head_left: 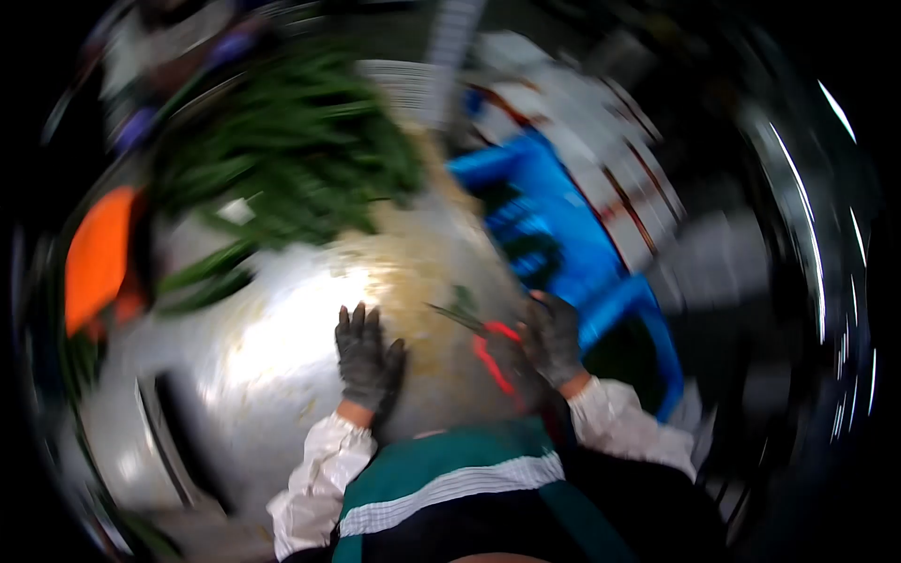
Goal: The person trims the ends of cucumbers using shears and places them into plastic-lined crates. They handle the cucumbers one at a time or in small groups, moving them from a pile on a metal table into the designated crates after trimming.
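My left hand [367, 364], in a dark grey glove with bare fingertips, lies over the metal tabletop [310, 385] with its fingers apart and nothing in it. My right hand [552, 340], gloved the same way, is at the table's right edge. Just left of it is a pair of scissors with red handles [497, 357], blades pointing up and left. Motion blur hides whether my right fingers touch them. By the blades is a small green piece [464, 302]. A big heap of long green vegetables [291, 150] covers the far part of the table.
To the right stands a blue crate [572, 220] with green produce inside, beside stacked white boxes [582, 122] with brown tape. An orange object [97, 258] is at the left edge. Lower left is a metal box-like piece [141, 460]. A person's blurred purple-gloved hand [136, 129] shows upper left.
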The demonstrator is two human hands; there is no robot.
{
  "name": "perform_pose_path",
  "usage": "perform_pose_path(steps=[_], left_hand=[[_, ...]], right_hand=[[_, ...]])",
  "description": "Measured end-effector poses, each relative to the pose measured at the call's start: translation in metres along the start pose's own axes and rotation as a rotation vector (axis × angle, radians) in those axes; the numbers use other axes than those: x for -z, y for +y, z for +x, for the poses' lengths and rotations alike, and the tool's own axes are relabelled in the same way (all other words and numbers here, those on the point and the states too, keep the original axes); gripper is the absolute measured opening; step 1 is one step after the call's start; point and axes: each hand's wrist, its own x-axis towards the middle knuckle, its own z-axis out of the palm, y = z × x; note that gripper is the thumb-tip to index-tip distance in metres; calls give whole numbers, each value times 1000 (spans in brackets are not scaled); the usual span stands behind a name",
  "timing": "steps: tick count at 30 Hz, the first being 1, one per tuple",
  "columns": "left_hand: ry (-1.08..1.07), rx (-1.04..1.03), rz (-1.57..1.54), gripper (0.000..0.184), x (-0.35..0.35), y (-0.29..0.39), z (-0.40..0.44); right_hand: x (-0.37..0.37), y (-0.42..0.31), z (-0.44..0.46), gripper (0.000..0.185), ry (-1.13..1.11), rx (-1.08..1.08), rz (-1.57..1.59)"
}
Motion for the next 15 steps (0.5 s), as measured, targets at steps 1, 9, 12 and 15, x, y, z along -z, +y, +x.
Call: perform_pose_path(steps=[1, 9, 12, 15], left_hand=[[-44, -185, -83, 46, -7, 9, -10], [-363, -860, -301, 12, -54, 105, -32], [-477, -936, -338, 18, -85, 116, -37], [-541, -1001, -322, 20, -102, 143, -45]], right_hand=[[19, -5, -21, 32, 14, -95, 4], [43, -36, -191, 29, 25, -576, 32], [40, -32, -228, 26, 109, -744, 125], [63, -12, -251, 27, 89, -875, 37]])
